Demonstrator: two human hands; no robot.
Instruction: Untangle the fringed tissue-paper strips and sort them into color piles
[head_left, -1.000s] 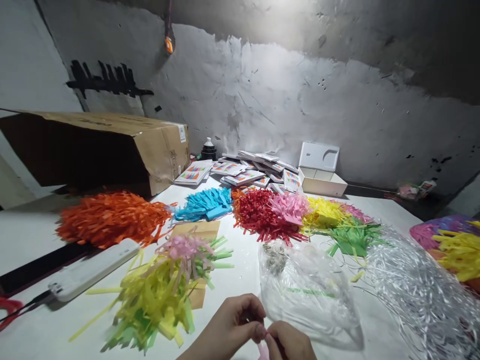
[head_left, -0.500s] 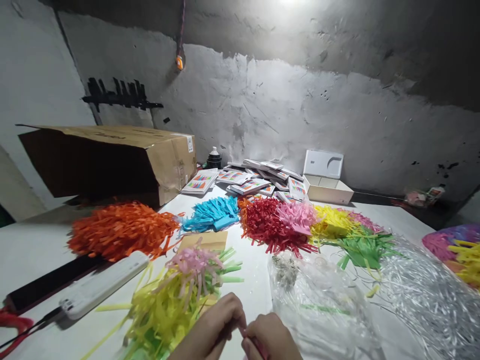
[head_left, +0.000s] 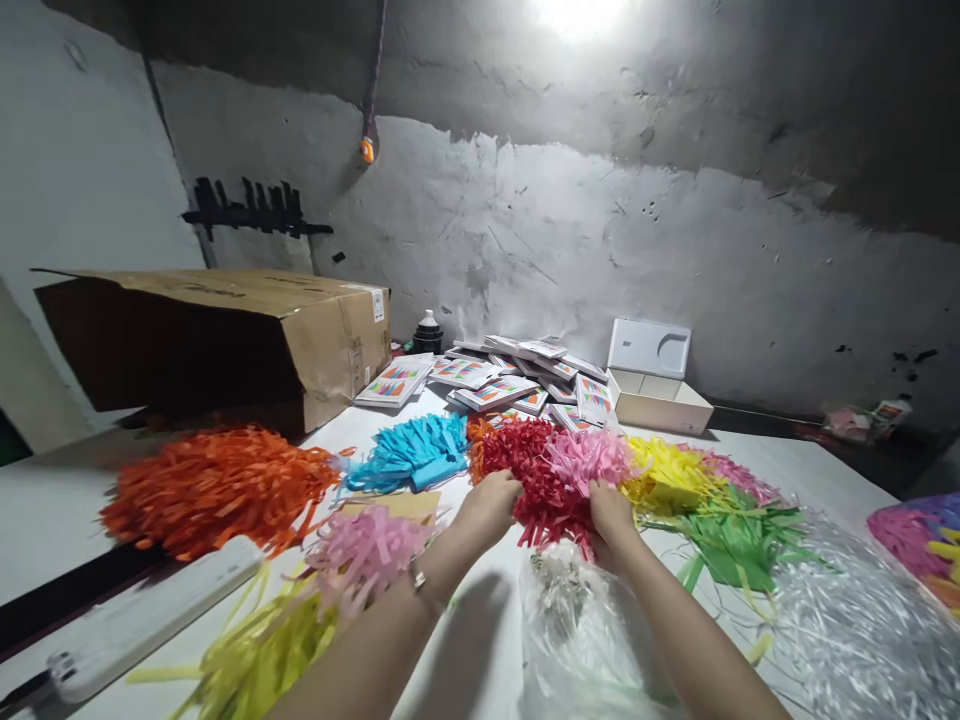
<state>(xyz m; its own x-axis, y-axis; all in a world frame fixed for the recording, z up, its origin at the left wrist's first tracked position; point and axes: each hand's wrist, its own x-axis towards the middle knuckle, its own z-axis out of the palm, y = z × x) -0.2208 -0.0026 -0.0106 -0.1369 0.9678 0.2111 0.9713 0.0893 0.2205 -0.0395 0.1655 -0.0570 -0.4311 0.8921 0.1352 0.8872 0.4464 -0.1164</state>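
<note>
Both my hands reach forward to a pile of red paper tassels [head_left: 551, 505] in the middle of the table. At its left edge, my left hand [head_left: 491, 503] has its fingers curled onto the red fringe. My right hand [head_left: 611, 510] grips the right side of the same red fringe, its fingertips partly hidden in the strips. Pink paper tassels [head_left: 589, 455] lie just beyond my right hand. Below the red pile, between my forearms, is a clear plastic bag [head_left: 592, 640]. Pink fringe [head_left: 367, 550] and yellow fringe [head_left: 262, 645] lie beside and under my left forearm.
Orange [head_left: 217, 490], blue [head_left: 412, 450], yellow [head_left: 667, 475] and green [head_left: 739, 540] fringes line the table, with silver tinsel [head_left: 870, 620] at right. Behind are a cardboard box [head_left: 330, 350], printed packets [head_left: 495, 390] and an open white box [head_left: 660, 400]. A white power bank-like device [head_left: 157, 610] lies left.
My hands have moved from close together at the near edge, pinching something reddish, forward and apart onto the red tassels. The view has tilted up slightly.
</note>
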